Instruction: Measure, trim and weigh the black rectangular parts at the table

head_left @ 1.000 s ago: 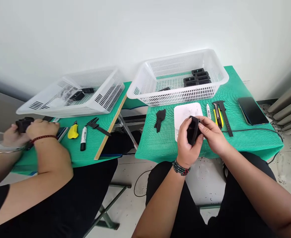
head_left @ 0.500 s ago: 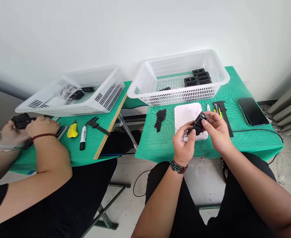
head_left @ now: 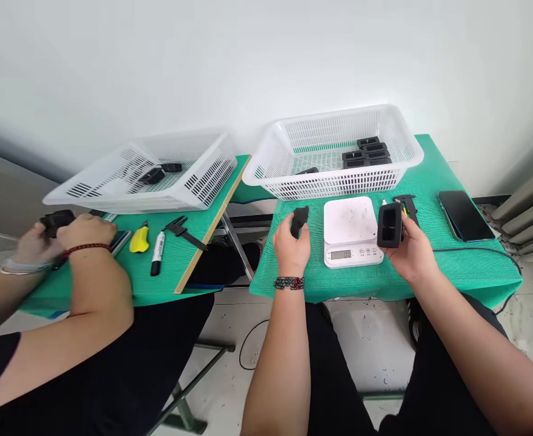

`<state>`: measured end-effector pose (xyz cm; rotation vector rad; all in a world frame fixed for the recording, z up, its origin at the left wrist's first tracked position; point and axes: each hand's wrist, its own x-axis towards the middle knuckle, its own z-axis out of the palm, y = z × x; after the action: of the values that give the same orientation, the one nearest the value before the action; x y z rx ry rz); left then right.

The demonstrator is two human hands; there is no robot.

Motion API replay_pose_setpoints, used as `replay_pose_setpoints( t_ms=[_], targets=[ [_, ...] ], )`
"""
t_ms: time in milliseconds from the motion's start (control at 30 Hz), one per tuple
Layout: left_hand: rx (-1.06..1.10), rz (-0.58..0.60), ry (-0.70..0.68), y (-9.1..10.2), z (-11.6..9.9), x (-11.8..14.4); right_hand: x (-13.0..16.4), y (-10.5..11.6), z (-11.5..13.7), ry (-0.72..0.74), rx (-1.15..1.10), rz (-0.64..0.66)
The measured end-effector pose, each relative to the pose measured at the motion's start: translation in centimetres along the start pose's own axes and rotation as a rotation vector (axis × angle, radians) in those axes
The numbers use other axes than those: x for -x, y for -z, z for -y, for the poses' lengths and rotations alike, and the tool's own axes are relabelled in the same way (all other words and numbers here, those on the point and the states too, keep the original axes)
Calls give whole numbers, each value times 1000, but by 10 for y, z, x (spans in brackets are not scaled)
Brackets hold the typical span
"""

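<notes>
My right hand (head_left: 412, 251) holds a black rectangular plastic part (head_left: 389, 224) upright, just right of a small white digital scale (head_left: 350, 232) on the green-covered table (head_left: 466, 266). My left hand (head_left: 291, 245) rests to the left of the scale, its fingers closed on a black cloth-like piece (head_left: 300, 218) lying on the cover. Behind the scale stands a white plastic basket (head_left: 334, 152) with several more black parts (head_left: 367, 151) in its right end.
A caliper and markers (head_left: 406, 204) lie right of the scale, a phone (head_left: 463, 215) with a cable further right. On the left table, another person's hands (head_left: 69, 233) hold a black part beside a second white basket (head_left: 152, 172), a marker (head_left: 157, 254) and a yellow tool (head_left: 139, 239).
My hands have separated: the right keeps the black part and moved right of the scale, the left went left onto the black cloth piece. The scale is uncovered.
</notes>
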<state>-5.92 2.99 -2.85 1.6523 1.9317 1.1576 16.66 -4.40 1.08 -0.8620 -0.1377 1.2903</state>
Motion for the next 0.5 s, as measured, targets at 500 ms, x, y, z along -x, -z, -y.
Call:
replay_pose_setpoints(
  t_ms=[500],
  targets=[
    [531,-28,-82,-4,-25,24,4,3,-5,-24,-15,25]
  ],
)
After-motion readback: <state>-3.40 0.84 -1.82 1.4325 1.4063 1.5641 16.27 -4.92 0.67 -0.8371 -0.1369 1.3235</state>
